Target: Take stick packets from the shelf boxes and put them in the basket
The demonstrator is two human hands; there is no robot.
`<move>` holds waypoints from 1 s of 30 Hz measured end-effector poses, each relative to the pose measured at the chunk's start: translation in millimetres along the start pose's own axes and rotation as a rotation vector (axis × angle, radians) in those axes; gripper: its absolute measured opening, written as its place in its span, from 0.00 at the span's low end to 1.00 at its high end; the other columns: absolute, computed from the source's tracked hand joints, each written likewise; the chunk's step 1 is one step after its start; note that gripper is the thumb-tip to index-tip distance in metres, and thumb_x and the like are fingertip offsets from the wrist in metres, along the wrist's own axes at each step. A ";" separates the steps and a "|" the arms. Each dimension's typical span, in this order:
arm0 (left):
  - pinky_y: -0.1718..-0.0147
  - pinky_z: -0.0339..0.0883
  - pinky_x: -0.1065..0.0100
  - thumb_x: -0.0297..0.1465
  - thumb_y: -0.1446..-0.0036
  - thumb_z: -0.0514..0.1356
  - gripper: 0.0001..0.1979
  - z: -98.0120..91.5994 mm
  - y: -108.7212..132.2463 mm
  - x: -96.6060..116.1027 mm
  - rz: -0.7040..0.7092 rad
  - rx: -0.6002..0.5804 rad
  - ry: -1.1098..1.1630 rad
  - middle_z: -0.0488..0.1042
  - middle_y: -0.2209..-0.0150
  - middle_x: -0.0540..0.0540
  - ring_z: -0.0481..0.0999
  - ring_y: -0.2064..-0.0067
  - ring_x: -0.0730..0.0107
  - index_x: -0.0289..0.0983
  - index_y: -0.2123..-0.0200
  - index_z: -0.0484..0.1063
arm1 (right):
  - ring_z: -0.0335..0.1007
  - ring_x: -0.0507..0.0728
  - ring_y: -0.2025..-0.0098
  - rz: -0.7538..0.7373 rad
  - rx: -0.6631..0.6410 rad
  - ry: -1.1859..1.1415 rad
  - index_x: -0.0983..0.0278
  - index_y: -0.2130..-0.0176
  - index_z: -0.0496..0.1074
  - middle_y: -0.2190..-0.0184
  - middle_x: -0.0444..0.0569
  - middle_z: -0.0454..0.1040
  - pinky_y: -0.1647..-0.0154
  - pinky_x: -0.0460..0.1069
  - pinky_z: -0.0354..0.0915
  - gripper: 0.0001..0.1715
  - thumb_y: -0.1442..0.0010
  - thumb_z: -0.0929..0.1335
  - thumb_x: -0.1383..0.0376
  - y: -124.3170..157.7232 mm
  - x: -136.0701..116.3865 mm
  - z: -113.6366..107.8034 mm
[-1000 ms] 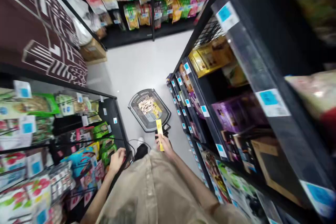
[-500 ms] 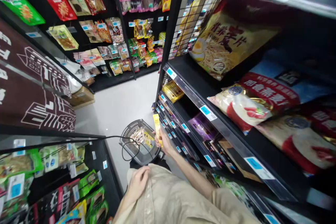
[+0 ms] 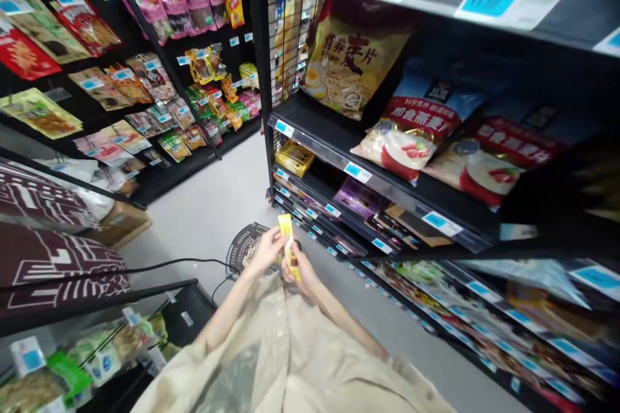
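Observation:
A slim yellow stick packet (image 3: 285, 226) is held upright in front of my body. My right hand (image 3: 303, 271) is closed round its lower part. My left hand (image 3: 266, 250) meets the packet from the left, its thumb and fingers pinched at the side edge; the exact contact is small and partly blurred. Below and behind my hands, a grey shopping basket (image 3: 236, 246) sits on the floor, with light-coloured packets inside. My hands and shirt hide much of the basket.
To the right, a black shelf (image 3: 320, 117) bears a yellow cereal bag (image 3: 356, 68) and oatmeal bags (image 3: 411, 126). Snack packets hang on the back rack (image 3: 169, 58). At left are a cardboard box (image 3: 121, 222) and a lower rack (image 3: 179, 313). A black cable (image 3: 169, 264) crosses the aisle.
My left hand has moved from my shirt up to the yellow packet. The right hand still holds it, now nearer my body. The view has turned right, and the basket is more covered.

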State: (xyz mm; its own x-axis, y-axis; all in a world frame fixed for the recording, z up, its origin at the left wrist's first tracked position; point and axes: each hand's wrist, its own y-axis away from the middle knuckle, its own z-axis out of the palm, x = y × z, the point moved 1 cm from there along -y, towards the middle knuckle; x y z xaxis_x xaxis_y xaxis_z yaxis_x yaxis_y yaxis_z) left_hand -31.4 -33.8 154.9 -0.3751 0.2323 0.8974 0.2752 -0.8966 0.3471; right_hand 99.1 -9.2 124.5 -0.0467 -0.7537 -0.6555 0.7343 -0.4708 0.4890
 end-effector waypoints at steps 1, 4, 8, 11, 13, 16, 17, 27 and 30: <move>0.62 0.78 0.61 0.51 0.51 0.74 0.33 1.4 -2.3 4.0 -0.003 0.023 0.022 0.85 0.59 0.37 0.84 0.60 0.54 0.34 0.50 0.76 | 0.49 0.46 0.87 0.028 -0.052 -0.023 0.60 0.71 0.66 0.86 0.38 0.65 0.85 0.43 0.47 0.39 0.46 0.68 0.27 -1.4 -5.8 0.0; 0.64 0.79 0.62 0.49 0.52 0.74 0.33 5.5 -6.7 11.0 0.026 0.110 0.084 0.85 0.61 0.38 0.84 0.63 0.57 0.33 0.50 0.76 | 0.46 0.46 0.86 0.102 -0.191 -0.103 0.61 0.67 0.69 0.84 0.38 0.64 0.84 0.43 0.45 0.36 0.38 0.65 0.32 -6.8 -27.9 -1.9; 0.65 0.78 0.62 0.50 0.50 0.74 0.31 6.7 -9.0 16.8 0.084 0.156 0.105 0.85 0.59 0.37 0.85 0.63 0.56 0.33 0.52 0.76 | 0.42 0.46 0.84 0.184 -0.284 -0.185 0.64 0.63 0.72 0.81 0.38 0.63 0.82 0.43 0.43 0.25 0.31 0.64 0.45 -7.0 -43.3 -7.7; 0.62 0.78 0.61 0.50 0.48 0.72 0.30 5.7 -10.7 18.5 0.115 0.158 0.113 0.85 0.57 0.36 0.85 0.60 0.55 0.34 0.52 0.76 | 0.43 0.46 0.82 0.221 -0.328 -0.228 0.65 0.62 0.74 0.79 0.38 0.62 0.81 0.43 0.46 0.19 0.32 0.67 0.51 -3.4 -40.1 -13.0; 0.59 0.78 0.60 0.50 0.46 0.71 0.30 5.3 -12.4 16.5 0.132 0.154 0.113 0.84 0.55 0.36 0.85 0.58 0.55 0.35 0.49 0.74 | 0.45 0.47 0.81 0.198 -0.302 -0.233 0.64 0.62 0.73 0.78 0.38 0.62 0.81 0.43 0.47 0.16 0.36 0.70 0.52 -2.9 -35.3 -15.8; 0.57 0.77 0.60 0.51 0.44 0.70 0.33 5.8 -13.8 7.8 0.149 0.184 0.104 0.83 0.52 0.37 0.84 0.55 0.56 0.37 0.44 0.71 | 0.55 0.49 0.78 0.046 -0.145 -0.159 0.61 0.62 0.72 0.74 0.40 0.67 0.79 0.44 0.53 0.17 0.43 0.75 0.52 -6.5 -30.0 -19.4; 0.57 0.76 0.61 0.51 0.44 0.69 0.33 6.5 -13.5 3.8 0.143 0.198 0.109 0.82 0.51 0.37 0.83 0.54 0.57 0.37 0.43 0.71 | 0.59 0.49 0.76 -0.031 -0.075 -0.092 0.60 0.63 0.71 0.73 0.40 0.68 0.77 0.44 0.56 0.19 0.46 0.77 0.53 -8.0 -29.5 -21.0; 0.72 0.63 0.75 0.44 0.49 0.76 0.26 43.7 -5.2 -21.9 0.153 0.247 0.391 0.62 0.73 0.58 0.65 0.73 0.78 0.40 0.54 0.69 | 0.66 0.53 0.67 -0.558 0.166 0.808 0.60 0.74 0.67 0.69 0.42 0.68 0.64 0.47 0.65 0.09 0.51 0.72 0.66 -2.6 -33.3 -39.5; 0.76 0.57 0.74 0.47 0.40 0.69 0.19 42.5 -5.6 -13.7 0.122 0.188 0.568 0.53 0.77 0.59 0.57 0.77 0.77 0.39 0.61 0.68 | 0.70 0.52 0.66 -0.389 0.008 0.574 0.61 0.66 0.71 0.67 0.42 0.72 0.66 0.45 0.67 0.15 0.50 0.77 0.61 -1.5 -29.3 -42.9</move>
State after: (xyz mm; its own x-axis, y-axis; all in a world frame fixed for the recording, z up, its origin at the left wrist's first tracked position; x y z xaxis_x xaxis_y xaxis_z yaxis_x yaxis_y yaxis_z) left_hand 9.8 -15.9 152.3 -0.7302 -0.1517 0.6662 0.4782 -0.8100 0.3396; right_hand 128.4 33.2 118.2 0.0613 -0.1688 -0.9837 0.7317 -0.6628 0.1593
